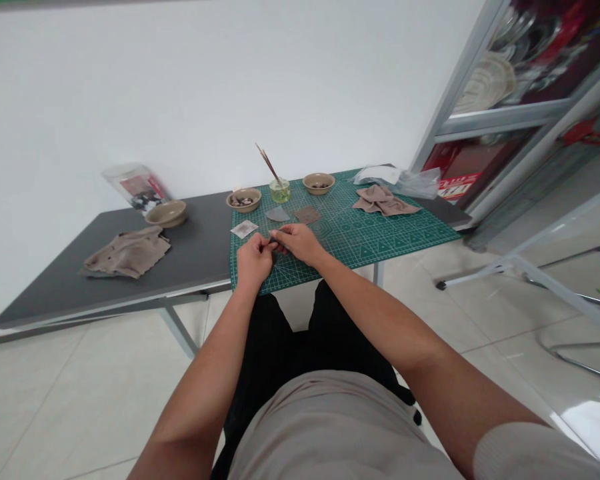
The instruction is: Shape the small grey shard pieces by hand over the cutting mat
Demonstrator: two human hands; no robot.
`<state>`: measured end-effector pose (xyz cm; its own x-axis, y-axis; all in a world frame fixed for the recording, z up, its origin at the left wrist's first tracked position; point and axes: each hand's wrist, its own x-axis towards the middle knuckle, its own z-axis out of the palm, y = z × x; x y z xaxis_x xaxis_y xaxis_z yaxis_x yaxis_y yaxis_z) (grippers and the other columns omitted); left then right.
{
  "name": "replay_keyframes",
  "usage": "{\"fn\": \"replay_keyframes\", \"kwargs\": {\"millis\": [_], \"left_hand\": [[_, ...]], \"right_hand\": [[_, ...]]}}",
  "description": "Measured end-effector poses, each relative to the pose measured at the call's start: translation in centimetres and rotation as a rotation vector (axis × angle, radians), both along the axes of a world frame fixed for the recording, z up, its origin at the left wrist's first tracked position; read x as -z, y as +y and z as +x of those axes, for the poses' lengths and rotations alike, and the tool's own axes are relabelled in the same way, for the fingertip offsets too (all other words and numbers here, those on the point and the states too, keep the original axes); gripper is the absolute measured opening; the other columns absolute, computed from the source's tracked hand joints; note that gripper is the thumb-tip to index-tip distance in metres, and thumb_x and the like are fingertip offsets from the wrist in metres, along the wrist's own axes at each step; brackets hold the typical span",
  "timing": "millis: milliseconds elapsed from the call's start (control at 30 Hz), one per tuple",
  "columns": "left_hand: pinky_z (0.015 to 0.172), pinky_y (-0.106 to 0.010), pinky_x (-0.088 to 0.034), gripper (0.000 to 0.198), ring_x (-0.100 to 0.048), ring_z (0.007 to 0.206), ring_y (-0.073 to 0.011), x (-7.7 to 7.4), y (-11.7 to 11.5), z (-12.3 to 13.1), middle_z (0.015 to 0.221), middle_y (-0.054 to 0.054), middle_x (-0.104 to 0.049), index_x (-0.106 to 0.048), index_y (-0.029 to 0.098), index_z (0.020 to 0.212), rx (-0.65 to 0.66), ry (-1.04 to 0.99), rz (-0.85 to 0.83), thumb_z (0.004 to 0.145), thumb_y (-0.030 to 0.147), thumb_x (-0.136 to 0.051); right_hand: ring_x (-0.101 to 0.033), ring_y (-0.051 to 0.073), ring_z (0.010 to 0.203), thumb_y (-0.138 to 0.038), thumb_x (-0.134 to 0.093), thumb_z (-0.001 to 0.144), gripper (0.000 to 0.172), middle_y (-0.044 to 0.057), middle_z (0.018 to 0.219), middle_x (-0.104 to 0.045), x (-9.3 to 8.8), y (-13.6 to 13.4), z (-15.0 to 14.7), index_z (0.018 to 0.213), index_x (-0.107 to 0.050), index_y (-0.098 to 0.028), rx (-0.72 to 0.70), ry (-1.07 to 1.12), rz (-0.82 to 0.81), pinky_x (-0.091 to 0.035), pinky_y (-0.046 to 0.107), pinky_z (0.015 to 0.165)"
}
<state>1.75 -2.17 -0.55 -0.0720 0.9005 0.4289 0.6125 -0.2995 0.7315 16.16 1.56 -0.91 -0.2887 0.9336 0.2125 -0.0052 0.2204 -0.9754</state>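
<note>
L hand (253,261) & R hand (298,243) pinch a small dark item (274,244) between them — too small to make out — over the left side of the green cutting mat (390,240), white paper square (244,229) just ahead.

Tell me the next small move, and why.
Probably lift the small dark piece slightly and look at it: your left hand and right hand pinch it together low over the green cutting mat, and it is too small to make out.

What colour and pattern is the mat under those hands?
The rectangular cutting mat is green with a pale grid and triangles, clearest in the head view.
</note>
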Motion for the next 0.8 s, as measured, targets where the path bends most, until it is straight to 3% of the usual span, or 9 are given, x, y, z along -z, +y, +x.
{"fn": "replay_keyframes", "kwargs": {"millis": [167, 433, 633, 800], "left_hand": [[0.06, -0.027, -0.036, 0.021, -0.048, 0.058, -0.0132, -0.04, 0.01, -0.08, 0.059, 0.003, -0.056, -0.046, 0.02, 0.062, -0.009, -0.025, -0.003, 0.076, 0.024, -0.06], [0.061, -0.027, -0.035, 0.018, -0.05, 0.059, -0.0136, 0.14, -0.03, 0.02, 0.061, 0.003, -0.058, -0.05, 0.02, 0.064, -0.002, 0.009, -0.005, 0.078, 0.026, -0.059], [0.061, -0.027, -0.037, 0.018, -0.052, 0.06, -0.0133, -0.3, -0.02, -0.04, 0.06, 0.003, -0.059, -0.049, 0.02, 0.062, 0.035, -0.029, -0.034, 0.077, 0.024, -0.06], [0.059, -0.027, -0.037, 0.017, -0.051, 0.058, -0.0131, -0.27, 0.06, -0.06, 0.06, 0.003, -0.059, -0.051, 0.02, 0.063, 0.063, -0.048, -0.036, 0.076, 0.023, -0.06]], "right_hand": [[-0.057, 0.01, 0.056, -0.045, -0.07, 0.077, 0.031, 0.0, 0.063, -0.066, -0.26, -0.2, 0.14, 0.076, -0.069, -0.014, -0.066, 0.044, -0.002, -0.045, 0.02, 0.052], [-0.056, 0.01, 0.052, -0.043, -0.065, 0.082, 0.031, 0.0, 0.06, -0.065, 0.15, 0.0, 0.02, 0.076, -0.069, -0.014, 0.025, 0.011, -0.02, -0.045, 0.02, 0.048], [-0.054, 0.009, 0.052, -0.047, -0.068, 0.079, 0.034, 0.0, 0.061, -0.065, 0.16, 0.09, 0.34, 0.076, -0.07, -0.013, -0.072, 0.041, 0.012, -0.044, 0.02, 0.049], [-0.054, 0.009, 0.048, -0.045, -0.067, 0.08, 0.031, 0.0, 0.057, -0.062, 0.13, 0.16, 0.23, 0.075, -0.068, -0.014, 0.001, 0.041, -0.043, -0.043, 0.02, 0.046]]}}
